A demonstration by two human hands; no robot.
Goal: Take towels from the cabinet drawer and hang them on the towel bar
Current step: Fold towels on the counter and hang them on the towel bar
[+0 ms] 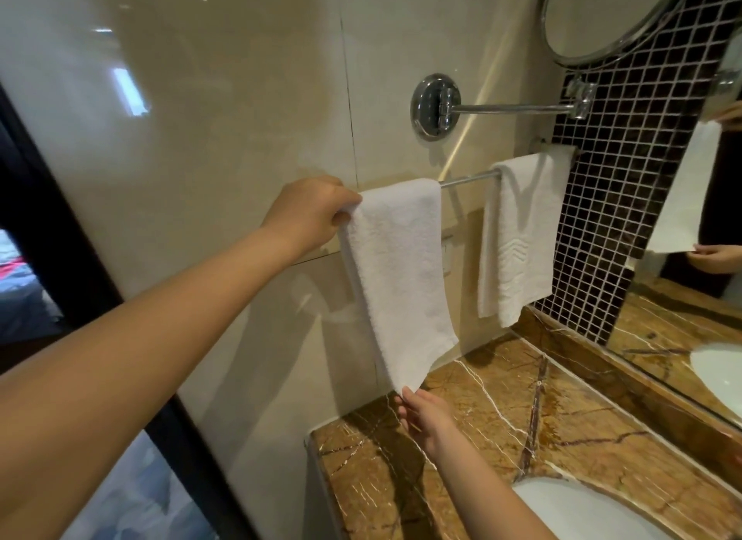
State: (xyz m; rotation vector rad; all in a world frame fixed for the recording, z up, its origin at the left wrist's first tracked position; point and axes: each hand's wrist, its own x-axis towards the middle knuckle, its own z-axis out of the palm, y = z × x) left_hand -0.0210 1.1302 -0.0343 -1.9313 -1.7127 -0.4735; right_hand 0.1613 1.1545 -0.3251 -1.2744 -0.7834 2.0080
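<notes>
Fingers (406, 397) pinching towel (395, 270) hem, left hand (311, 212) gripping top, no writing legible

Bare bar (469, 177) between 2 towels (397, 274)

White terry-cloth towel (397, 266), polished chrome towel bar (469, 177), glossy cream wall tile (200, 117), veined marble counter (502, 411).
</notes>
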